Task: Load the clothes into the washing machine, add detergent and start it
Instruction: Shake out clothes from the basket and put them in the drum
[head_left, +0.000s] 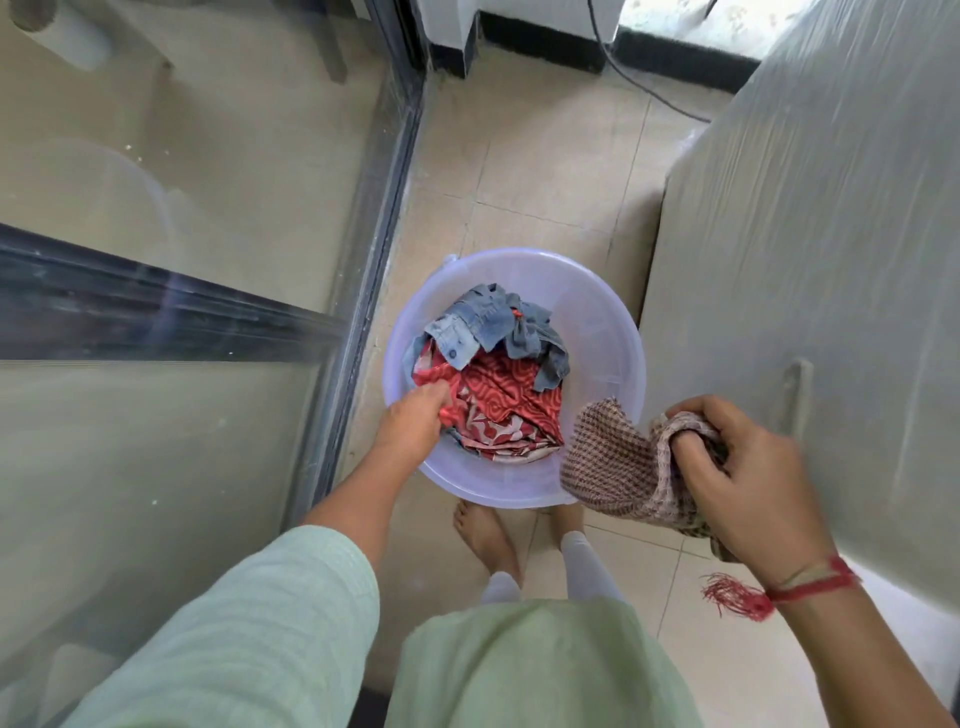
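Our left hand (415, 421) grips the red cloth (511, 400) in the tub (613, 332) on the floor. Our right hand (748, 478) is clenched on a towel (608, 467). Both cloths, and the denim (483, 322), look soft and light, so we would grab bunched folds. The covered machine (805, 234) crowds the right, a glass door (182, 208) the left.

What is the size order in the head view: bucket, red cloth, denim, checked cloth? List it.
1. bucket
2. red cloth, denim, checked cloth: alike, partly buried or nearer the camera, so unranked.
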